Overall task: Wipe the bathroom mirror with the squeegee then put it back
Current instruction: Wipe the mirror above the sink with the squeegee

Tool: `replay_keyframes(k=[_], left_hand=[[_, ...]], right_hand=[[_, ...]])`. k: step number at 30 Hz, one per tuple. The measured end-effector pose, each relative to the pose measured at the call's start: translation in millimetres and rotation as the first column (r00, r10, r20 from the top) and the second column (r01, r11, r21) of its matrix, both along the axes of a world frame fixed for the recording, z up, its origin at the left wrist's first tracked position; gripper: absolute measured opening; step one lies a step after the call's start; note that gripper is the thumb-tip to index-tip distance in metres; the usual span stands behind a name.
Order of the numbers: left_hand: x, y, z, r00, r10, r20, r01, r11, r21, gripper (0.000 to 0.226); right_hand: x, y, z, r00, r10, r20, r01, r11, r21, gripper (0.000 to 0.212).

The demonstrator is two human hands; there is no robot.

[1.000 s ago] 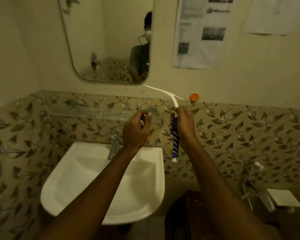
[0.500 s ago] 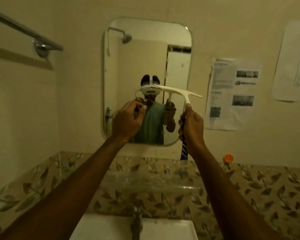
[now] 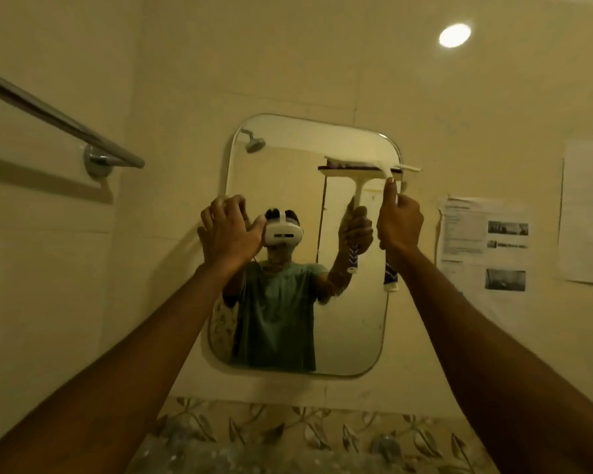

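High on the mirror (image 3: 353,319), the right hand (image 3: 399,225) grips the squeegee (image 3: 356,163) handle.

mirror (image 3: 353,319): rounded rectangle, upright on the far wall.
squeegee (image 3: 374,164): white T-shape, blue-patterned handle; blade level against the mirror's upper right, handle hanging down.

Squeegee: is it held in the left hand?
No, the right hand grips the squeegee by its handle, blade near the top right of the mirror, while the left hand is at its left edge.
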State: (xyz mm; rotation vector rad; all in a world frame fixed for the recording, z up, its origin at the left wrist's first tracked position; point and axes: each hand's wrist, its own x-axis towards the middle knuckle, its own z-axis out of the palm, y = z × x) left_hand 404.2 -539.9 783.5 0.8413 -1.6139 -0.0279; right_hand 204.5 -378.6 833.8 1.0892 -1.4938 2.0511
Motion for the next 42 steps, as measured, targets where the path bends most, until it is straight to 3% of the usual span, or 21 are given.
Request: replay_keyframes(k=[7,15,21,28,37,42], left_hand=[[-0.1,-23.9,4.8,0.984,-0.009,-0.178,0.024,0.996,0.081,0.055],[4.3,-40.4,16.1,0.857,-0.207,-0.471,0.318,0.933,0.169,0.028],[14.1,-48.5,15.5,0.878,-0.225,-0.422,0.314,0.937,0.155,0.023],[22.3,-49.1,19.4,0.865,-0.299,-0.402,0.402,0.894,0.198,0.022],[30.2,-54.6,20.6,0.873,-0.334,-0.354,0.422,0.882,0.209,0.024],[27.6,-57.7,19.0,0.917,-0.264,-0.299,0.335,0.918,0.214,0.034]], right_hand=[[-26.2,-12.1,43.8,0.988,-0.156,-0.006,0.156,0.987,0.033,0.052],[-37.9,-18.3,58.4,0.974,-0.224,-0.011,0.225,0.974,0.013,0.063],[-36.7,-21.6,58.4,0.971,-0.24,-0.005,0.241,0.97,0.03,0.055],[-28.7,-24.5,-9.0,0.971,-0.24,0.005,0.24,0.971,-0.005,0.057],[-37.3,-6.4,73.4,0.953,-0.303,0.024,0.296,0.944,0.143,0.068],[-36.1,-12.4,19.9,0.955,-0.296,-0.019,0.296,0.947,0.125,0.061]])
